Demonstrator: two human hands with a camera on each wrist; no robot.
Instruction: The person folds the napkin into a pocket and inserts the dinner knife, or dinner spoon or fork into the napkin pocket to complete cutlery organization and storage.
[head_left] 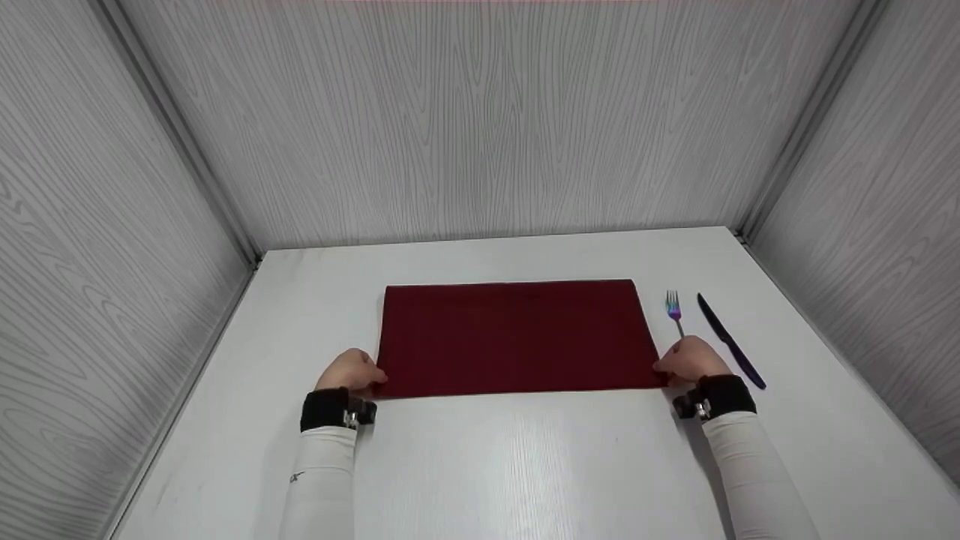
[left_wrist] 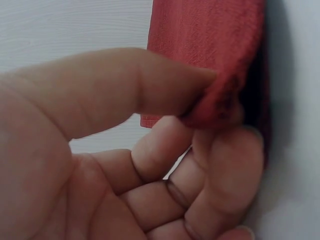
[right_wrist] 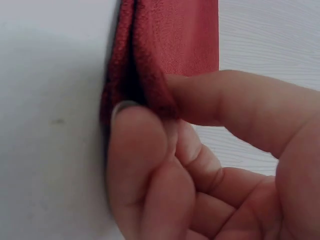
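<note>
A dark red cloth [head_left: 514,337], folded into a long rectangle, lies flat across the middle of the white table. My left hand [head_left: 351,370] pinches its near left corner between thumb and fingers. At the near right corner, my right hand [head_left: 691,360] pinches the cloth the same way. Both wrist views show the red fabric [left_wrist: 205,35] caught under the thumb, with the folded layers [right_wrist: 150,55] parted a little at the edge. Beside the right hand lies a fork [head_left: 673,307] with a purple-blue sheen; the hand hides its handle end.
A dark knife [head_left: 729,339] lies slanted to the right of the fork. Grey wood-grain panels wall in the table at the back [head_left: 465,120], the left [head_left: 97,262] and the right [head_left: 877,240]. White table surface [head_left: 480,465] shows in front of the cloth.
</note>
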